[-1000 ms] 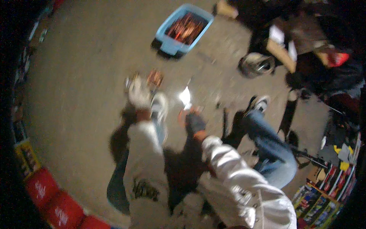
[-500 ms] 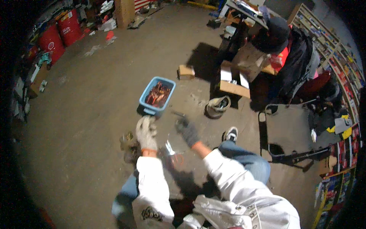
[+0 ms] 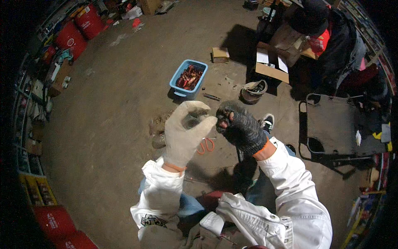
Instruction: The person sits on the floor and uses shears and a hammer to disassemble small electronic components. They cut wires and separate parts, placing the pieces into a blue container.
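Note:
My left hand (image 3: 182, 130), in a pale glove with a dark palm, is raised in front of me. Its fingers and thumb curve into a C with a gap between the tips, and I see nothing held. Close by on the right, my right hand (image 3: 240, 126) wears a dark grey glove with bare fingertips showing. Those fingers are curled together; whatever they may hold is hidden. Below the hands, orange loop handles (image 3: 206, 145) of a scissor-like tool lie on the floor, partly covered. Beyond stands a blue tub (image 3: 177, 89) of copper-coloured scraps (image 3: 190, 78).
Dark bar-like tools (image 3: 212, 96) lie by the tub. A bucket (image 3: 253, 92), a small carton (image 3: 220, 54) and an open box (image 3: 271, 71) stand to the right, near a folding chair (image 3: 331, 120). Small metal pieces (image 3: 159, 124) lie left. Red drums (image 3: 70, 40) line the far left.
Both hands have come up off the floor area and closer together, appearing larger. My view has shifted, so the tub sits higher and further right in the picture.

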Demonstrator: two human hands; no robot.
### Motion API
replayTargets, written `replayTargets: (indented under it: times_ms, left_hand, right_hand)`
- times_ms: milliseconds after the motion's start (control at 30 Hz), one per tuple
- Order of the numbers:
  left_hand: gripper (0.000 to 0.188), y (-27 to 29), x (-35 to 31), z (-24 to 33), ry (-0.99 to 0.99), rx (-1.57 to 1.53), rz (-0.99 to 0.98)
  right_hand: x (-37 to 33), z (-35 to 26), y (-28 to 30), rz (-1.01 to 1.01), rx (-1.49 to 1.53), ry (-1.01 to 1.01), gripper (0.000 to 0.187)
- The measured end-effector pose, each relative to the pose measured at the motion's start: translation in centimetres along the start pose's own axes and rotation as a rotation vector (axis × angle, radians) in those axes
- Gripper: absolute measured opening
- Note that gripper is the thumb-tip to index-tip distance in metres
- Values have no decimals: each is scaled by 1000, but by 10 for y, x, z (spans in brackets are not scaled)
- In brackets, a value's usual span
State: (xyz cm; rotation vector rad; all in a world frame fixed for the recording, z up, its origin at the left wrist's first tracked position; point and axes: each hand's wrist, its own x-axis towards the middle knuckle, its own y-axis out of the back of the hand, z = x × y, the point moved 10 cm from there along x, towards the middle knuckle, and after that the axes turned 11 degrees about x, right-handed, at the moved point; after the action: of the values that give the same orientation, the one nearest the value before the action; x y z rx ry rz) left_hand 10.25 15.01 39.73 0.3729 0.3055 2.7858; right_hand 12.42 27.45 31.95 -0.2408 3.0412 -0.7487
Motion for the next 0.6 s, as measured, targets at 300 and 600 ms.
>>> replayTargets:
  times_ms: [300, 600]
  left_hand:
    - [27, -39, -2, -20, 37, -23, -199]
    - [25, -33, 0, -26, 89, 14, -197]
  right_hand:
    - [-16, 23, -7, -31, 514, -139, 26]
    - [-23, -18, 17, 236, -344, -32, 25]
